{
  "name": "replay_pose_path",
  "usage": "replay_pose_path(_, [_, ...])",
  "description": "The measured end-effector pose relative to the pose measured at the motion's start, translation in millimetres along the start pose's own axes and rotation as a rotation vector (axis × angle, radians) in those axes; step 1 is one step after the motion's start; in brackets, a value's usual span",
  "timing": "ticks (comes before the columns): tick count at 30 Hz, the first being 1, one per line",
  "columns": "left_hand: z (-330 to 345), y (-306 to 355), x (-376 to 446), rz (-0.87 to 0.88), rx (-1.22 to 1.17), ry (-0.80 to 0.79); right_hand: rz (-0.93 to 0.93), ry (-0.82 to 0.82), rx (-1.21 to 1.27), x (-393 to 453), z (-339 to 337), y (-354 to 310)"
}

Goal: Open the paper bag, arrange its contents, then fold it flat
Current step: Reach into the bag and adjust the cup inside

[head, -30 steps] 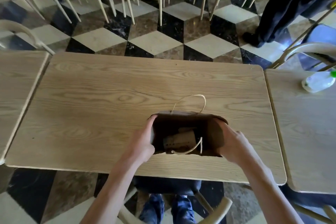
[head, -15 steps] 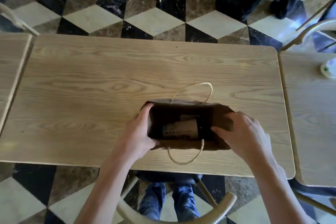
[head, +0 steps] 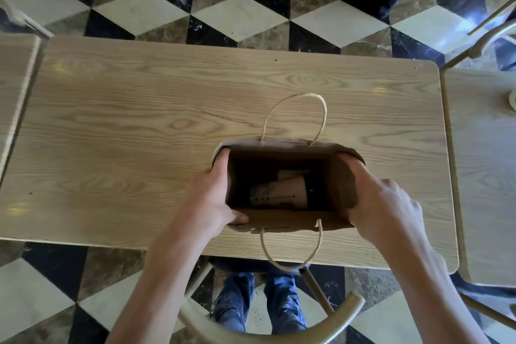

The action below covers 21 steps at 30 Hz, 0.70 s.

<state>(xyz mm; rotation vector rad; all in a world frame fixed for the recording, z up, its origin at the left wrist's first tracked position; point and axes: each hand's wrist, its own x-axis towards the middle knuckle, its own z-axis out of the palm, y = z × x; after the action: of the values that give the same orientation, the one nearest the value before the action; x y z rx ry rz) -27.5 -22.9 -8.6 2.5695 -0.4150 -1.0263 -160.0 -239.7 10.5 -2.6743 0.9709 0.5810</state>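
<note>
Presently, findings as follows.
Bag: brown paper bag (head: 293, 222) stands upright near the tabletop's (head: 139, 120) near edge, right of centre, mouth spread wide.
Handles: far loop (head: 296, 117) lies back over the tabletop; near loop (head: 290, 248) hangs past the near edge.
Contents: a paper cup (head: 280, 193) lies on its side at the bottom, with a pale paper item (head: 289, 174) just behind it; nothing else can be made out.
Left grip: left hand (head: 212, 198) is closed on the bag's left wall, thumb at the near rim.
Right grip: right hand (head: 382, 209) is closed over the right wall, fingers outside.
Stage: judged as opening done, contents not yet removed.
Risk: the bag sits close to the near edge; a pull toward the body could tip it off.
Risk: spreading the walls harder could tear the paper at a fold.
Risk: whether the cup is sealed cannot be told; tilting it could spill.
</note>
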Motion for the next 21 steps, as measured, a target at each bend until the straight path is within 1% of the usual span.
replay_pose_path(6, [-0.2, -1.1, 2.0, -0.022, -0.023, -0.029, 0.02, -0.028, -0.04, -1.7, -1.6, 0.3])
replay_pose_path(14, [4.6, -4.0, 1.4, 0.022, -0.059, -0.046, -0.029, -0.15, 0.092, 2.2, -10.5, 0.4])
replay_pose_path(19, [2.7, -1.6, -2.3, 0.031, -0.082, -0.068, -0.108, -0.154, 0.15, -1.6, -27.2, -2.0])
replay_pose_path(21, [0.5, 0.6, -3.7, 0.04, -0.096, -0.08, -0.152, -0.113, 0.167, -3.0, -36.7, -8.4])
